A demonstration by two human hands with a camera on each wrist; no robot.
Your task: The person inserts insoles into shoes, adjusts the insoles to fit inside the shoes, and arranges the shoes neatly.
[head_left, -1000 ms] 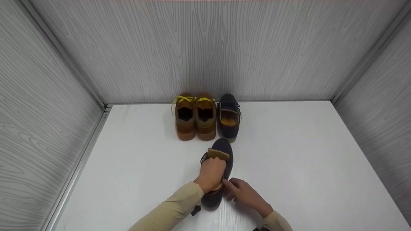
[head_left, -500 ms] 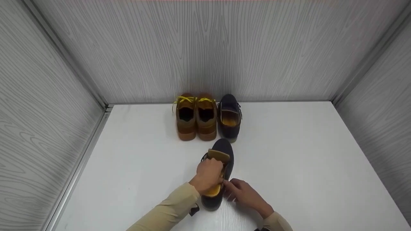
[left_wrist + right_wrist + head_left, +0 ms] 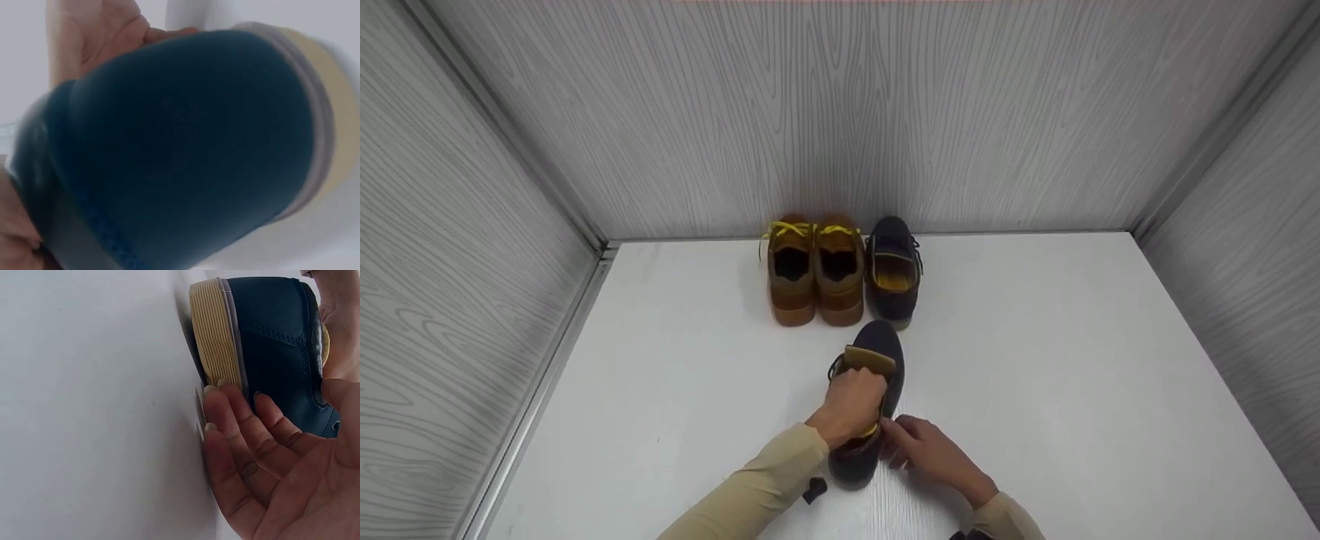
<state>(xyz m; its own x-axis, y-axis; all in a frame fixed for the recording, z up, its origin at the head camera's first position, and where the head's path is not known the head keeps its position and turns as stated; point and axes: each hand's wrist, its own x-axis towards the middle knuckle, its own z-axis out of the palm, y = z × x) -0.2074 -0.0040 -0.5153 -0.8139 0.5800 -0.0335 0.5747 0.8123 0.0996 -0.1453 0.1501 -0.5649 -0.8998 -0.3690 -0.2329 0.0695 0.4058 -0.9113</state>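
A dark navy lace-up shoe (image 3: 879,340) lies sole down on the white surface, toe pointing away, with its tan-lined tongue (image 3: 870,360) raised. My left hand (image 3: 851,405) reaches into the shoe's opening; its fingers are hidden inside, so their grip does not show. A bit of yellow insole (image 3: 326,346) peeks out by that hand in the right wrist view. With its thumb at the opening's edge and its fingers along the side and ribbed tan sole, my right hand (image 3: 281,467) grips the shoe. The heel fills the left wrist view.
A matching navy shoe (image 3: 894,300) stands against the back wall. Left of it sits a pair of brown shoes (image 3: 816,296) with yellow laces. Grey wood-grain walls (image 3: 840,112) enclose the back and sides. A small black object (image 3: 814,490) is beside the left sleeve.
My left hand drew back slightly half a second ago, baring more yellow insole, and has since moved forward into the shoe again. My right hand has stayed at the shoe's side.
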